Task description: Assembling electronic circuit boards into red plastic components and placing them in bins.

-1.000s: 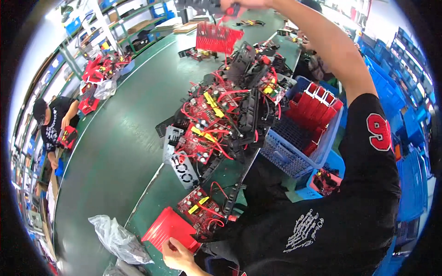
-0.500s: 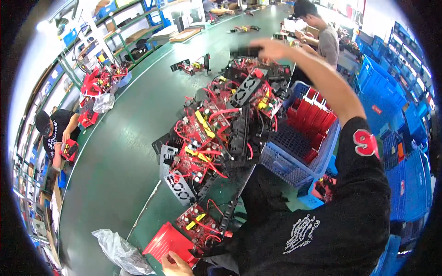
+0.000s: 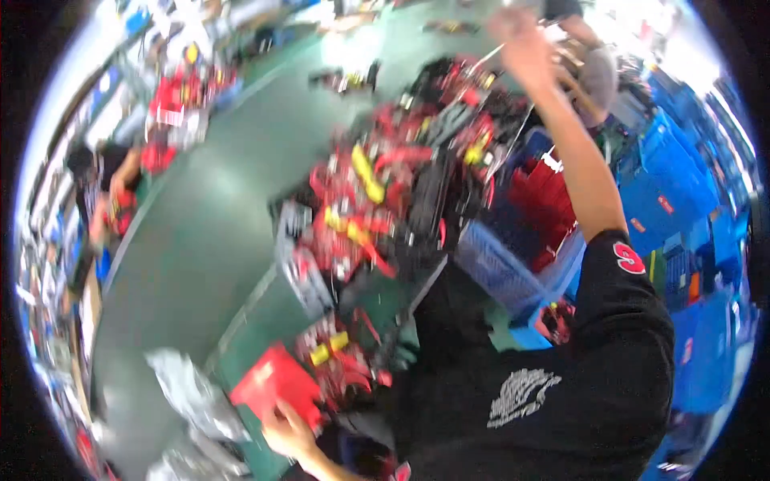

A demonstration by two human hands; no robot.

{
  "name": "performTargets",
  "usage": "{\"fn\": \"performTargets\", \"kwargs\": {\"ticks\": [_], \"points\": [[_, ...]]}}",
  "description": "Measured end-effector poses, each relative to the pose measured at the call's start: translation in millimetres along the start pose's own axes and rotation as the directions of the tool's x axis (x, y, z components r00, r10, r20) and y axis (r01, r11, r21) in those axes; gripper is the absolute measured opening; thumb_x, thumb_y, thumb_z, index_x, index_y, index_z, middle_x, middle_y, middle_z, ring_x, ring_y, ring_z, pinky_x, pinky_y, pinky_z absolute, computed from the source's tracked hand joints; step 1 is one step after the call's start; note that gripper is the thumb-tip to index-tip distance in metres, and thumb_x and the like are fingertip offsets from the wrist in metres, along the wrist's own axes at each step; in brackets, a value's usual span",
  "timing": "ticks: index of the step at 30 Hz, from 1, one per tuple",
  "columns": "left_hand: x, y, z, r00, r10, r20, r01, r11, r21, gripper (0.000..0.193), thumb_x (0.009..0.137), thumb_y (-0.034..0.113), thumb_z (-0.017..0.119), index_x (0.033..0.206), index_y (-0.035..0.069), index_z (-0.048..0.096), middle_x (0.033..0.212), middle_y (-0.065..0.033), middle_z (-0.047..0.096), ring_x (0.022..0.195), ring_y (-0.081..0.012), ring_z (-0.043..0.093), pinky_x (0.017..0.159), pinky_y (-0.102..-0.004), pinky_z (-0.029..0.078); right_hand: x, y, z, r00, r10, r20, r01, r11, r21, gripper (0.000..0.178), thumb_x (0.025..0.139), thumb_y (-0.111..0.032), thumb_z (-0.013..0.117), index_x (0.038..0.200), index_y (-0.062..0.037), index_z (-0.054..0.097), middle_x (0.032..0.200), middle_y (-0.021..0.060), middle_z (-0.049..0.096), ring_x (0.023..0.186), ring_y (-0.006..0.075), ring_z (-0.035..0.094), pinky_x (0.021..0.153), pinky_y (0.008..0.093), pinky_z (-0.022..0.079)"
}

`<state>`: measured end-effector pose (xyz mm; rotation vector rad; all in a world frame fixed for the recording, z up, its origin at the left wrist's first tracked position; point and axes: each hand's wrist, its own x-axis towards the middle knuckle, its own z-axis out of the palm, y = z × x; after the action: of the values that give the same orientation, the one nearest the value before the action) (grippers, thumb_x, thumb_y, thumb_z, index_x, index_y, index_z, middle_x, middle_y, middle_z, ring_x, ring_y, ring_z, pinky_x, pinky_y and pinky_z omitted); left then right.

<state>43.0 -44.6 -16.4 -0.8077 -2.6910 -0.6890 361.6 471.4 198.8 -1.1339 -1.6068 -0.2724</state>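
Low on the left, my left hand (image 3: 289, 429) has its fingers on the near edge of a red plastic housing (image 3: 277, 381), apparently gripping it. Right beside the housing lies a red circuit board (image 3: 330, 357) with a yellow label and red wires. My right hand (image 3: 525, 44) is raised at the far end of my stretched arm, above the far side of a heap of red circuit boards (image 3: 361, 208) with black and grey panels. It is smeared by motion, so its fingers and anything in them cannot be made out. A thin pale line shows near it.
A blue crate (image 3: 501, 264) with red housings stands right of the heap. Crumpled clear plastic bags (image 3: 192, 393) lie at the near left. Co-workers are at the left edge and far right. Blue bins (image 3: 670, 188) are stacked at the right.
My right hand has risen farther up and to the right. The left hand and red housing have shifted slightly up and left, and the whole view has become blurred.
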Motion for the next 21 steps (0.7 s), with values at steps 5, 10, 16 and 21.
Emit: {"fn": "performTargets", "kwargs": {"ticks": [5, 10, 16, 21], "points": [[14.8, 20.5, 11.8, 0.912, 0.284, -0.296, -0.276, 0.959, 0.069, 0.008, 0.088, 0.013, 0.064, 0.087, 0.005, 0.065, 0.075, -0.0117, 0.063, 0.067, -0.0315, 0.061, 0.061, -0.0416, 0.047, -186.3, -65.5, -103.9, 0.871, -0.475, 0.127, 0.423, 0.856, 0.299, 0.026, 0.084, -0.008, 0.061, 0.110, -0.0067, 0.063, 0.090, 0.0090, 0.067, 0.074, 0.0176, 0.063, 0.063, 0.0311, 0.051], [-30.9, 66.5, -6.3, 0.909, 0.416, 0.027, -0.402, 0.891, -0.211, 0.044, 0.073, 0.032, 0.080, 0.105, 0.006, 0.062, 0.099, -0.0135, 0.060, 0.089, -0.0305, 0.059, 0.078, -0.0411, 0.045, -323.3, -157.5, -88.5, 0.631, -0.133, 0.764, -0.495, 0.690, 0.528, 0.033, 0.078, -0.017, 0.077, 0.100, -0.0053, 0.056, 0.093, 0.0052, 0.061, 0.078, 0.0148, 0.059, 0.067, 0.0282, 0.047], [-53.6, 69.4, -2.2, 0.971, 0.181, -0.153, -0.191, 0.980, -0.051, 0.059, 0.071, 0.039, 0.080, 0.113, 0.003, 0.059, 0.109, -0.0160, 0.057, 0.104, -0.0338, 0.053, 0.088, -0.0447, 0.042, -361.0, -165.7, -105.1, -0.150, 0.225, 0.963, -0.976, -0.189, -0.108, 0.032, 0.089, -0.033, 0.069, 0.109, -0.0145, 0.052, 0.107, 0.0014, 0.057, 0.100, 0.0179, 0.058, 0.082, 0.0377, 0.047], [-31.3, 69.6, -4.2, 0.947, 0.320, 0.000, -0.319, 0.944, -0.078, 0.034, 0.082, 0.021, 0.071, 0.108, 0.002, 0.061, 0.094, -0.0126, 0.065, 0.095, -0.0331, 0.060, 0.086, -0.0460, 0.045, -379.1, -180.4, -72.9, -0.008, 0.139, 0.990, -0.997, -0.076, 0.002, 0.035, 0.084, -0.022, 0.071, 0.112, -0.0067, 0.056, 0.100, 0.0034, 0.064, 0.086, 0.0163, 0.063, 0.073, 0.0316, 0.051]]}}
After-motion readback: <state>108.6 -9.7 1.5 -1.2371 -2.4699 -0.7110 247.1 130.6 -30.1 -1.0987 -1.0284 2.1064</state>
